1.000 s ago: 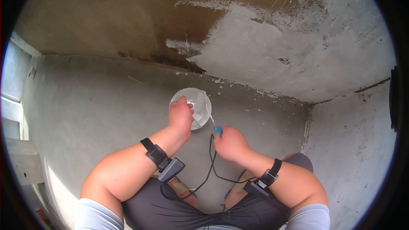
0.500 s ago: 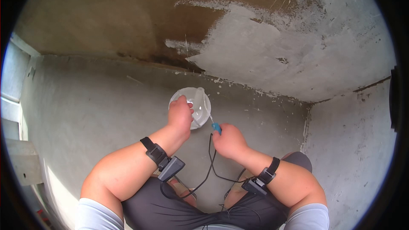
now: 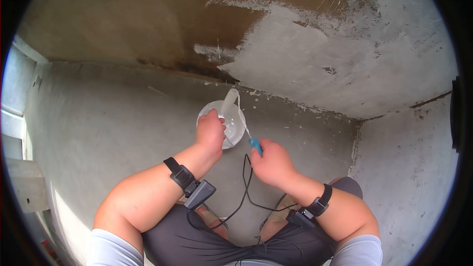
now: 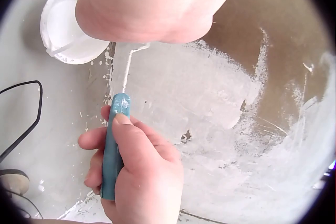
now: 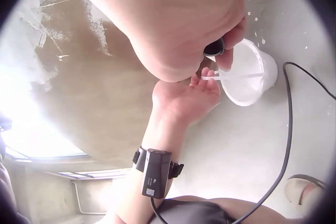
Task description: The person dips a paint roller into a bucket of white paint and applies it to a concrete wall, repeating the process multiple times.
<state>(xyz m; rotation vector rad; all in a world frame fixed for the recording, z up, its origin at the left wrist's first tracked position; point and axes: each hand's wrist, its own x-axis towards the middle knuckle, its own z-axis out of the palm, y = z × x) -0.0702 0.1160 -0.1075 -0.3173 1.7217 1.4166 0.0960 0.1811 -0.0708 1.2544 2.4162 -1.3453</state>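
My left hand [image 3: 211, 132] holds a white bucket [image 3: 236, 137] by its handle; in the right wrist view its curled fingers [image 5: 208, 81] are around the white handle strip [image 5: 241, 76]. Wet white stuff lies inside the bucket. A small white paint roller [image 3: 229, 100] leans across the bucket's far side, its upper end beyond the rim. From its white-coated wire frame [image 3: 242, 117] runs a blue handle [image 3: 254, 145], which my right hand [image 3: 273, 162] grips. In the left wrist view the thumb [image 4: 137, 140] lies along the blue handle [image 4: 109, 166].
Ahead stands a wall, brown on the left and coated with patchy white [image 3: 286, 54] on the right. A grey side wall [image 3: 399, 167] is at the right. A black cable [image 3: 243, 189] hangs between the forearms, above the floor [image 3: 123, 118] and the person's feet.
The roller has risen from inside the bucket towards the wall, its end now past the far rim. My right hand has shifted slightly with it; my left hand has barely moved.
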